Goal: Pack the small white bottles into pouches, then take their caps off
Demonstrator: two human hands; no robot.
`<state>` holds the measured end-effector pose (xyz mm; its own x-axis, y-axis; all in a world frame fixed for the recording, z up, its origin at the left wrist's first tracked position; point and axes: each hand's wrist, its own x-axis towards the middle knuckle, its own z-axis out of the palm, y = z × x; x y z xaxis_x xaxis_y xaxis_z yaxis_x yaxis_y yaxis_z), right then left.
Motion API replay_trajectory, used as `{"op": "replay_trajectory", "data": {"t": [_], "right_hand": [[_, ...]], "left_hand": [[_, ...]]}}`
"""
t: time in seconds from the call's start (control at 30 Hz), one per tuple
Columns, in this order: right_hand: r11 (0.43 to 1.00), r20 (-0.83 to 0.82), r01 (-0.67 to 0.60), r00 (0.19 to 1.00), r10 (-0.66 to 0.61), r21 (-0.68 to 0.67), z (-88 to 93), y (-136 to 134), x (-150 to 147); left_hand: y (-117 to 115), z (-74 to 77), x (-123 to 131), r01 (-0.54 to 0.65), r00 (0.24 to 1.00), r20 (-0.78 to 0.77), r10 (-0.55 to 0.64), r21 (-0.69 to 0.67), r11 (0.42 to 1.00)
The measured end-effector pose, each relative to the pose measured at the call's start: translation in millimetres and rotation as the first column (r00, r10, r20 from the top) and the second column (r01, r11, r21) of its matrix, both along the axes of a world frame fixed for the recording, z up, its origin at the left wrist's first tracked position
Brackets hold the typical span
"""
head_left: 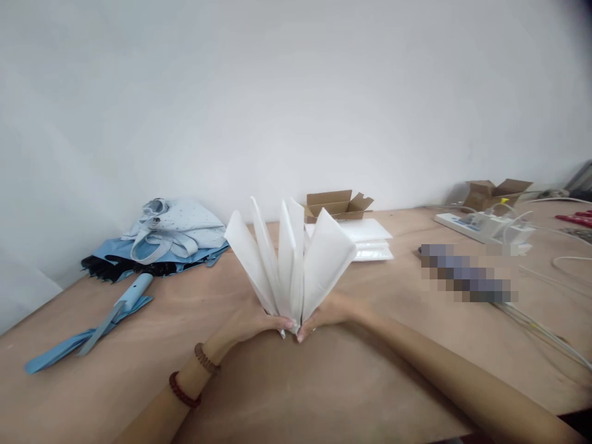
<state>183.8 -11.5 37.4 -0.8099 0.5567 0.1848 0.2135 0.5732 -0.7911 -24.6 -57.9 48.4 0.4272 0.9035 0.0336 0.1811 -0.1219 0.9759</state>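
Note:
Several flat white packets (pixel 287 265) stand upright in front of me, fanned apart at the top and drawn together at the bottom. My left hand (pixel 252 320) grips their lower left side, its thumb at the bottom edge. From the right, my right hand (pixel 330 309) clasps the same bundle, thumb close to the other thumb; most fingers of both hands are hidden behind the packets. More white packets (pixel 374 230) lie stacked just behind, partly covered by the bundle. An open cardboard box (pixel 329 202) sits behind that stack, near the wall.
At left are a heap of pale blue dotted fabric (pixel 189 225), darker blue cloth (pixel 111 248), a light blue handle (pixel 139 290) and a grey flat strip (pixel 100 328). A power strip (pixel 467 227), cables, a blurred-out object (pixel 462 271) and another cardboard box (pixel 483 196) occupy the right.

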Motion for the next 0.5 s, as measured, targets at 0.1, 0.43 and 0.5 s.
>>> {"op": "replay_trajectory", "data": {"t": [0.1, 0.43, 0.5], "right_hand": [[0.994, -0.055, -0.035, 0.998, 0.029, -0.1, -0.2, -4, -3], [0.909, -0.177, 0.162, 0.954, -0.244, -0.384, 26.6, -10, -5], [0.902, -0.192, 0.223, 0.932, -0.308, -0.369, 30.8, -10, -6]], "left_hand": [[0, -6.5, 1, -0.099, 0.993, -0.067, 0.101, 0.022, 0.995], [1, 5.1, -14, -0.314, 0.949, 0.014, 0.316, -0.067, 0.947], [1, 8.5, -16, -0.315, 0.949, -0.016, 0.314, -0.063, 0.947]]}}
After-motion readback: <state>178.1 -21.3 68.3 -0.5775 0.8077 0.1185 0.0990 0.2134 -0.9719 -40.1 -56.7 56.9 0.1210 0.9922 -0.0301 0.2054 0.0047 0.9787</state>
